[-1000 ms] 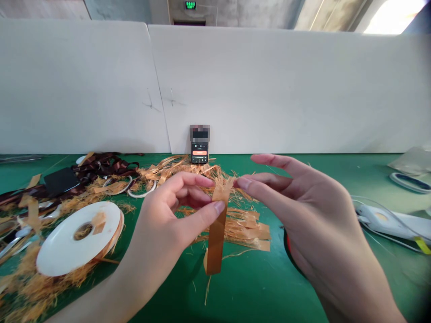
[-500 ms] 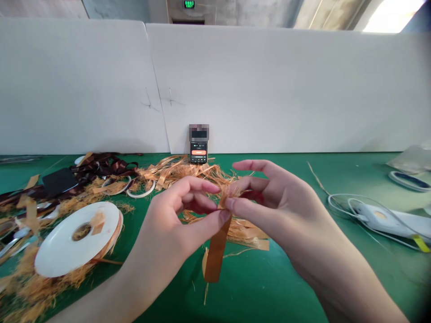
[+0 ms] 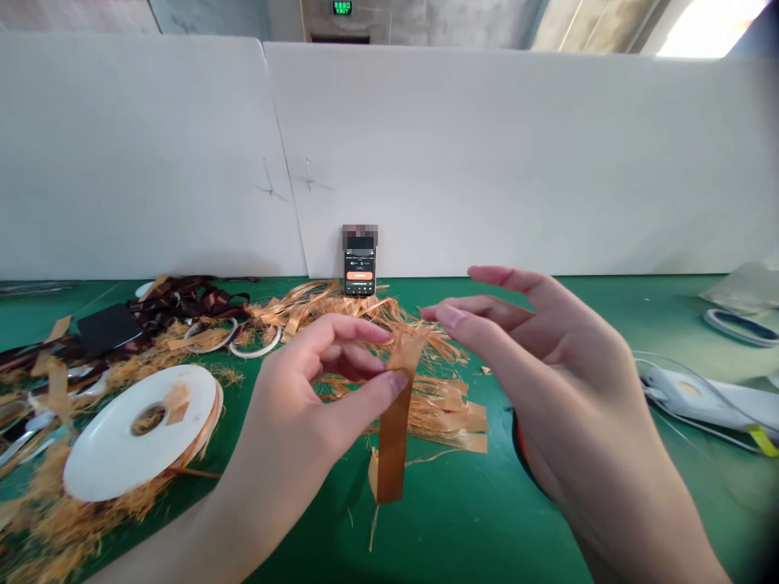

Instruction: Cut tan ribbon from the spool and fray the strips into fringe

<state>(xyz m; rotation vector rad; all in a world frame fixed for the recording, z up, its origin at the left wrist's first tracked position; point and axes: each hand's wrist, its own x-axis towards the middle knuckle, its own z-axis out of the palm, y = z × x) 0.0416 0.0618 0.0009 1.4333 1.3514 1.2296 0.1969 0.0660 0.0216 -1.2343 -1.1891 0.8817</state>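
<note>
One left hand [image 3: 304, 414], one right hand [image 3: 565, 381], one frayed orange strip [image 3: 393, 442], one ribbon spool [image 3: 115, 458], one phone [image 3: 359, 276]

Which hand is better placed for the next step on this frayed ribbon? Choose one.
Right, probably: the right hand is open, its fingertips close to the frayed orange ribbon, while the left hand is busy pinching it.

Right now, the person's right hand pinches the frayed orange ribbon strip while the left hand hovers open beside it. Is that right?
No, swapped: the head view shows the left hand pinching the frayed orange ribbon strip, and the right hand hovering open beside it.
</note>
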